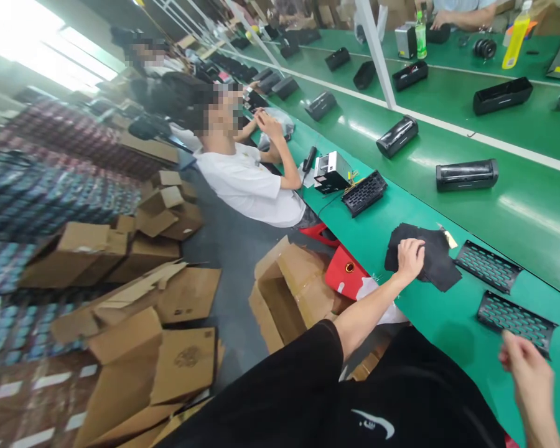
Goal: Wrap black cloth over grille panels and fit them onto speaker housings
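My left hand [410,258] rests with bent fingers on a loose pile of thin black sheets [436,258], its fingertips closed at the upper sheet. Beside my body on the right, my right hand [527,373] is raised in a pinch; anything held between thumb and fingers is too small to make out. Just beyond it lies a black perforated speaker grille [518,317], and a second grille [488,266] sits farther back, to the right of the sheets. A small cream-coloured piece [448,236] touches the pile's far edge.
Black speaker housings [466,175] stand along the green bench [448,339]. A metal box [331,171] and another black grille [364,193] lie toward a co-worker in a white shirt [247,180]. Open cardboard cartons [284,305] and a red stool [348,274] are below at left.
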{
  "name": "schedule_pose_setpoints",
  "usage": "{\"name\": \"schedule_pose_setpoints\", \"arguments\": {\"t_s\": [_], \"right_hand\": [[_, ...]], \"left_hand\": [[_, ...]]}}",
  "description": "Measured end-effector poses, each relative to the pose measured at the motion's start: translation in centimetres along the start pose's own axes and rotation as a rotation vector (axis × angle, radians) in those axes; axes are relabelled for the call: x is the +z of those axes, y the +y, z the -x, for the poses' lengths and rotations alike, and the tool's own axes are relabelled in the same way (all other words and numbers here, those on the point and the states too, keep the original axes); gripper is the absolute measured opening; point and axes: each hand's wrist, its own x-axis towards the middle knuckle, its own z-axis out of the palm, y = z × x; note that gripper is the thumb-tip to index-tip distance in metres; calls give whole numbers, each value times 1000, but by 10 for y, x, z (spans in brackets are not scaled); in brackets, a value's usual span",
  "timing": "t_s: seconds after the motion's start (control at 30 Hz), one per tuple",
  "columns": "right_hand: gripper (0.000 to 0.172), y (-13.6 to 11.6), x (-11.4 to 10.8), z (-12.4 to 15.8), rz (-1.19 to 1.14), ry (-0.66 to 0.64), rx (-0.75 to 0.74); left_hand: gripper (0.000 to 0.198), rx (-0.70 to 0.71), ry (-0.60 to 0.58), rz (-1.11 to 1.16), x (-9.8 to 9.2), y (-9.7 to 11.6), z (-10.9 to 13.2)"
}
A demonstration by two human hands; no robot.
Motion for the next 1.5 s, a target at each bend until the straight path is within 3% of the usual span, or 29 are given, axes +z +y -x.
{"name": "schedule_pose_setpoints", "arguments": {"t_s": [0.07, 0.17, 0.23, 0.3, 0.47, 0.67, 0.83, 1.0, 1.33, 1.5], "right_hand": [[69, -41, 79, -12, 239, -203, -142], [58, -79, 167, -43, 360, -217, -213], [49, -83, 197, -63, 430, -170, -219], [42, -77, 207, -78, 483, -137, -220], [45, -56, 182, -85, 475, -170, -253], [56, -50, 156, -83, 381, -211, -251], [62, -48, 157, -85, 292, -220, -233], [65, -41, 149, -84, 206, -227, -180], [62, -34, 133, -71, -55, -152, -73], [60, -38, 105, -60, -196, -106, -60]], "left_hand": [[30, -84, 48, -15, -4, -20, 7], [43, -104, 64, -35, 1, -32, 13], [51, -102, 27, -74, 9, -32, 16], [54, -114, -36, -119, 16, -30, 19], [56, -112, -110, -143, 18, -26, 19], [45, -52, -33, 1, -3, -6, 15], [36, 13, -183, 15, -4, 14, 15], [45, 65, -290, 27, 1, 7, 10], [45, 71, -257, -81, 8, 1, 11], [40, 108, -250, -106, 6, -6, 7]]}}
